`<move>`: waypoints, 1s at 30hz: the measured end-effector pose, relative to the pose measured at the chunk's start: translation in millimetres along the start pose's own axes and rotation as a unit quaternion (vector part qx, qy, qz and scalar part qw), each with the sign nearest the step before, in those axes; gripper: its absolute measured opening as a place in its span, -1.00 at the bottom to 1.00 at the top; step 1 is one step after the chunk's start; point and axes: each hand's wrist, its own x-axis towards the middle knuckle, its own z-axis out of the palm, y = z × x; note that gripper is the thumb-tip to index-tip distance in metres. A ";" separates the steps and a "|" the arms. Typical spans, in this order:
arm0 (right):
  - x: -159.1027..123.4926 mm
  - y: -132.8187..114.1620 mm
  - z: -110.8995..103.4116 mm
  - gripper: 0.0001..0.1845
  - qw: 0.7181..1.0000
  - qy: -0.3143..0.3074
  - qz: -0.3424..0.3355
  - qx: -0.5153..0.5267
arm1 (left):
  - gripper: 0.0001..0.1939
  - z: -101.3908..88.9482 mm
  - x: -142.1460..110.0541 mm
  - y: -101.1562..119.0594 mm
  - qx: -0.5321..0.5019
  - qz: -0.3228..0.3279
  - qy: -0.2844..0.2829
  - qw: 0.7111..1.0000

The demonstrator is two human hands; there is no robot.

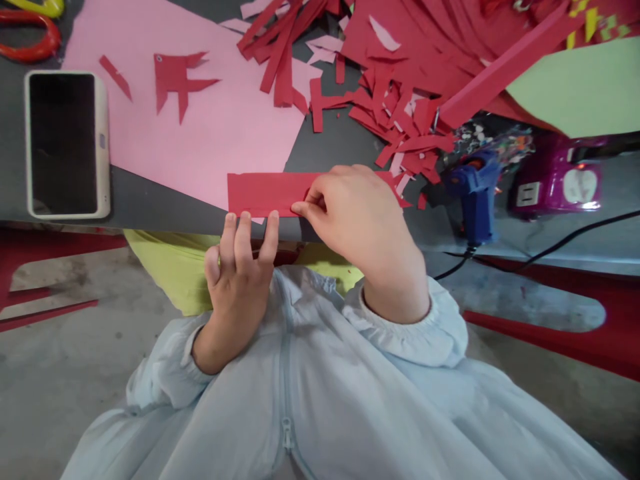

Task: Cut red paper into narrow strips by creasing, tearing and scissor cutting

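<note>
A long red strip of foam sheet or paper (pixel 260 190) lies crosswise at the near edge of the table, partly over a pink sheet (pixel 210 113). My left hand (pixel 240 273) has its fingers spread, with several fingertips resting along the strip's near edge. Thumb and forefinger of my right hand (pixel 357 213) are pinched together at that same edge, farther right, and the hand hides part of the strip. A red cut-out with pointed ends (pixel 173 80) and a small red sliver (pixel 115 77) lie on the pink sheet.
A phone-like device (pixel 63 143) lies at left, below red-handled scissors (pixel 30 40). Red scraps (pixel 390 107) heap up beyond my right hand. Farther right are a blue glue gun (pixel 475 193), a purple power box (pixel 557 180), a black cable (pixel 580 233) and a pale green sheet (pixel 585 87).
</note>
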 end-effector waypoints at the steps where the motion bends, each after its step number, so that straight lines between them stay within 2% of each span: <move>1: 0.3 -0.1 -0.1 -0.66 1.000 -0.003 0.000 -0.002 | -0.38 -1.7 1.2 0.9 0.004 0.002 -0.005 1.000; 4: 1.4 0.5 0.2 -0.64 1.000 -0.003 -0.002 -0.004 | -0.38 -5.9 6.1 4.2 0.015 -0.006 -0.019 1.000; 11: 3.0 -1.3 -2.3 -0.68 1.000 -0.004 -0.005 -0.011 | -0.36 -14.5 10.9 8.9 -0.040 -0.028 -0.069 0.996; 15: 3.8 -13.8 -4.8 -0.71 1.000 -0.022 -0.021 0.001 | -0.34 -16.9 8.1 8.3 -0.036 -0.040 -0.049 0.997; 20: 5.1 -28.4 -3.3 -0.75 0.999 -0.018 -0.042 0.027 | -0.43 -17.1 6.7 4.1 -0.044 -0.046 -0.042 0.997; 25: 2.6 -15.5 -4.5 -0.75 0.998 -0.019 -0.039 0.038 | -0.47 -17.3 6.1 0.9 -0.067 -0.048 -0.075 0.994; 30: -4.0 2.8 -9.0 -0.73 0.997 -0.022 -0.007 0.068 | -0.46 -14.8 5.2 2.8 -0.071 -0.061 -0.057 0.994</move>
